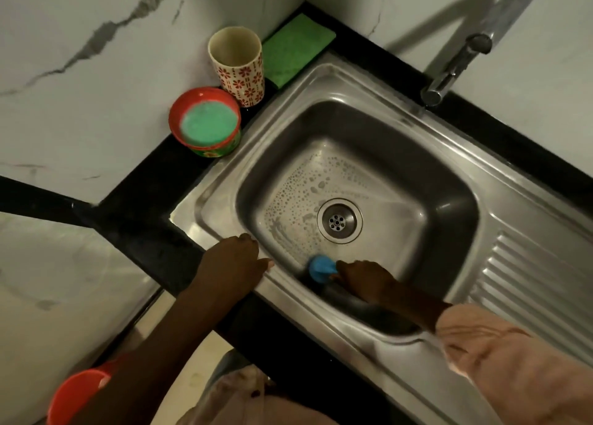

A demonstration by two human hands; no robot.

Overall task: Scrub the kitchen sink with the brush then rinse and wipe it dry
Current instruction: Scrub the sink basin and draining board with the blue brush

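Sleeves of pale, loose fabric (pixel 487 344) hang nearest the camera, and the right one sits just above the basin, so it could dip into the suds if the arm drops lower. The right hand (pixel 365 281) is down inside the steel sink (pixel 401 110), fingers curled round a blue brush (pixel 321 268) pressed against the near wall of the basin; the handle is hidden under the hand, so how firm the hold is I cannot quite tell, and a soapy handle could twist loose on a hard stroke. The left hand (pixel 236 257) rests on the sink's front-left rim with fingers loosely bent, gripping nothing; wet steel there could let it slide. Beyond the brush, suds bead the basin floor around the drain (pixel 339 221), while the far walls look unscrubbed, so the scrubbing seems only part done and those sides could be missed. On the black counter (pixel 144 200) left of the sink stand a red tub of green cleaning paste (pixel 207 124) and a floral cup (pixel 237 63), both near the rim, where a wide elbow swing might knock them in. The green cloth (pixel 296 47) lies in the far corner, and the tap (pixel 455 65) is shut off.
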